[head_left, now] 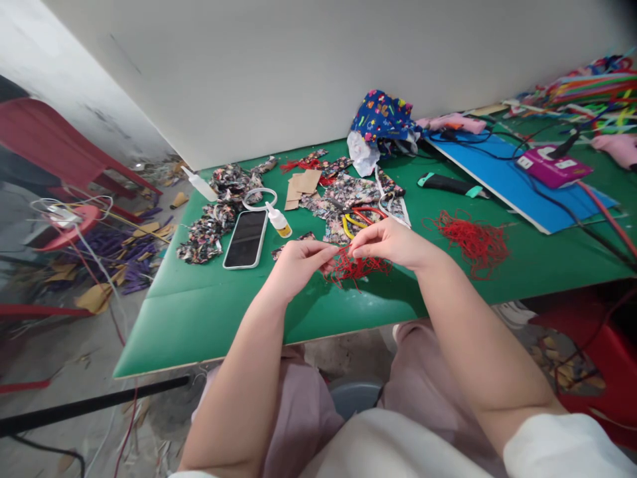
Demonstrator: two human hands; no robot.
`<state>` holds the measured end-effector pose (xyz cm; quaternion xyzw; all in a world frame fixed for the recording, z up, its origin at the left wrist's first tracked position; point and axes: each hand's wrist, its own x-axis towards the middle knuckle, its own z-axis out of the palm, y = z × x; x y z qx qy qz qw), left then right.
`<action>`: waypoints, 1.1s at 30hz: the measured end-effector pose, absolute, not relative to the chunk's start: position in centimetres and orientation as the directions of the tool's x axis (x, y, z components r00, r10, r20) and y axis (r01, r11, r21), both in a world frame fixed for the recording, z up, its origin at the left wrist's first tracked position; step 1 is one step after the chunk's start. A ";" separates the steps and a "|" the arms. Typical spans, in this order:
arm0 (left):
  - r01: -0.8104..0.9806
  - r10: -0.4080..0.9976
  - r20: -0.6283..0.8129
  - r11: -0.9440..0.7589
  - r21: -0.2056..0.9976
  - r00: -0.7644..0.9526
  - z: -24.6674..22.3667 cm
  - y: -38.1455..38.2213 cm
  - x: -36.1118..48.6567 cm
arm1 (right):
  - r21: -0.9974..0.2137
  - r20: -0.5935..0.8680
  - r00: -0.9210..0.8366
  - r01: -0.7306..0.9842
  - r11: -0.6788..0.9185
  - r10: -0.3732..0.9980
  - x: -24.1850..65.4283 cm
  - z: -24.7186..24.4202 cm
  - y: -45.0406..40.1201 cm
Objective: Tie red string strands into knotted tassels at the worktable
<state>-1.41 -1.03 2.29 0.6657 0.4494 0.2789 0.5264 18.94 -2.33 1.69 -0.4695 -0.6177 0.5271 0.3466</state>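
Observation:
A tangle of red cord (359,267) hangs between my two hands above the green table. My left hand (304,261) is closed, thumb against fingers, on its left side. My right hand (387,243) pinches the top right of the same tangle. Just beyond my hands lie yellow-and-red handled pliers (354,222) on floral fabric (338,194). A small white glue bottle (279,222) stands tilted beside a phone (245,239), left of my hands. Another red cord pile (472,240) rests to the right.
Bunched floral fabric (209,229) and a second bottle (199,184) lie at the left. Behind sits blue patterned cloth (382,123). At the right are a cutter (450,184), a blue board (517,179), a purple power block (552,167) and cables. The near table edge (199,359) borders my lap.

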 end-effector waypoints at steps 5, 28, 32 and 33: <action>0.422 0.883 0.051 -0.273 0.865 0.467 2.5 -1.4 -1.5 | -0.982 -0.072 -0.311 0.189 -0.013 0.948 19.0 1.4 -2.2; 0.503 0.802 0.375 -0.589 0.633 0.466 1.8 -1.3 -1.2 | -0.984 0.035 -0.321 0.156 0.089 0.947 20.2 1.3 -2.1; 0.518 0.823 0.339 -0.555 0.651 0.455 1.8 -1.3 -1.2 | -0.989 0.063 -0.291 0.113 0.099 0.955 20.3 1.5 -2.2; 0.526 0.825 0.329 -0.552 0.647 0.460 1.7 -1.2 -1.2 | -0.987 0.066 -0.314 0.120 0.109 0.947 20.1 1.5 -2.3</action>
